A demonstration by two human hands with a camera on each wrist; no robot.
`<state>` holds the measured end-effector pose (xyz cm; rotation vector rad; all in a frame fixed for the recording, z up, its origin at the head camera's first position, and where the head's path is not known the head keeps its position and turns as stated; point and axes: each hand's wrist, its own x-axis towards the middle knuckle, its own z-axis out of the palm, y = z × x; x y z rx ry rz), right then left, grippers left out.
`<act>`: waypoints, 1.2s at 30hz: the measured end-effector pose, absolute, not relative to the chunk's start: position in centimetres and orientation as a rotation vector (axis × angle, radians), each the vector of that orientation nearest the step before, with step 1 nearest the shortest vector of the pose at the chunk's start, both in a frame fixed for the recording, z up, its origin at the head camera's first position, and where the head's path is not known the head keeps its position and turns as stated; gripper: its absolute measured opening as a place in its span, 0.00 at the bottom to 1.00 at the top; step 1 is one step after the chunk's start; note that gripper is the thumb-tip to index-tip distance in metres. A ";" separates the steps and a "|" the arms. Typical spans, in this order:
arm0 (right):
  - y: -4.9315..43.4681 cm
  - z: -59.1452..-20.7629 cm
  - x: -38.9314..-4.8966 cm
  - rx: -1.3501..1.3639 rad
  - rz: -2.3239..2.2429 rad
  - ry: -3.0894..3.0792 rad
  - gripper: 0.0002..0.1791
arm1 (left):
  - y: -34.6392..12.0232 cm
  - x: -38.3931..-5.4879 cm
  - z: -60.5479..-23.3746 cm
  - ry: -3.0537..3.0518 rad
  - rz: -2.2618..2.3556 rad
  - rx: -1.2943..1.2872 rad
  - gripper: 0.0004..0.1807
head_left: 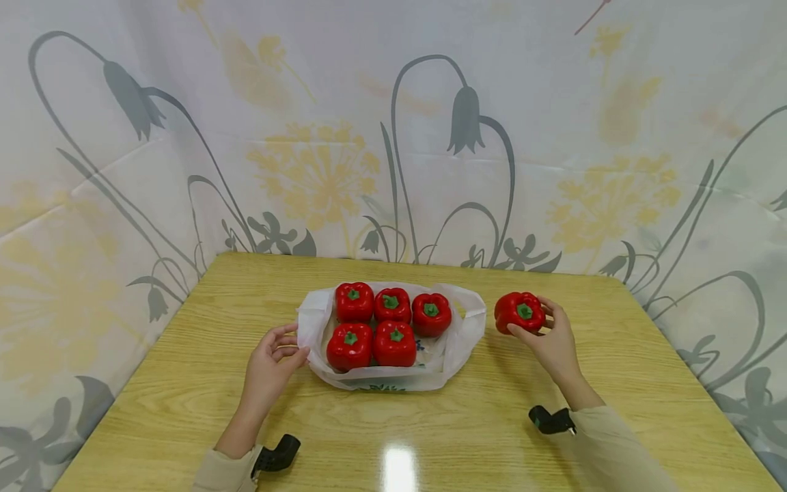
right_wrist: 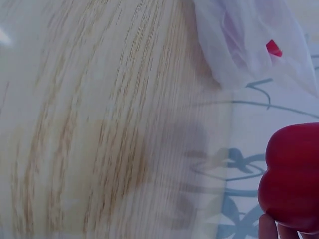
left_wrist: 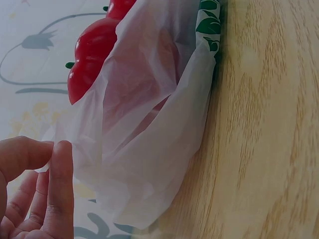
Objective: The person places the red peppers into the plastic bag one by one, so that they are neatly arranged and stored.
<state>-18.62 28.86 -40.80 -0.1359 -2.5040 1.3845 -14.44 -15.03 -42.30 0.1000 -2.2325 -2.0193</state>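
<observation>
A white translucent plastic bag (head_left: 464, 342) lies spread wide on the table with several red bell peppers (head_left: 350, 347) in it, their green stems facing up. At the bag's left end my left hand (head_left: 274, 357) pinches its edge between thumb and fingers. The left wrist view shows that hand (left_wrist: 47, 184) drawing the thin plastic (left_wrist: 144, 134) up at the fingertips. My right hand (head_left: 556, 342) grips another red bell pepper (head_left: 519, 313) to the right of the bag. This pepper (right_wrist: 294, 174) is held above the table, with fingertips under it in the right wrist view.
The wooden table (head_left: 479, 430) reaches back to a white curtain (head_left: 541, 82) printed with grey and yellow flowers, which also hangs along both sides. A black wrist camera mount (head_left: 277, 456) is on the left wrist, another (head_left: 551, 419) on the right.
</observation>
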 end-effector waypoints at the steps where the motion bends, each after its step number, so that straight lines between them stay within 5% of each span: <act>1: 28.8 -40.7 -18.5 -0.132 1.385 -2.498 0.43 | -15.0 -14.5 -42.3 -2.231 -2.019 0.100 0.24; 36: 24.3 -38.3 -15.8 0.057 1.505 -2.372 0.39 | -15.0 -14.4 -42.2 -2.239 -2.037 0.108 0.25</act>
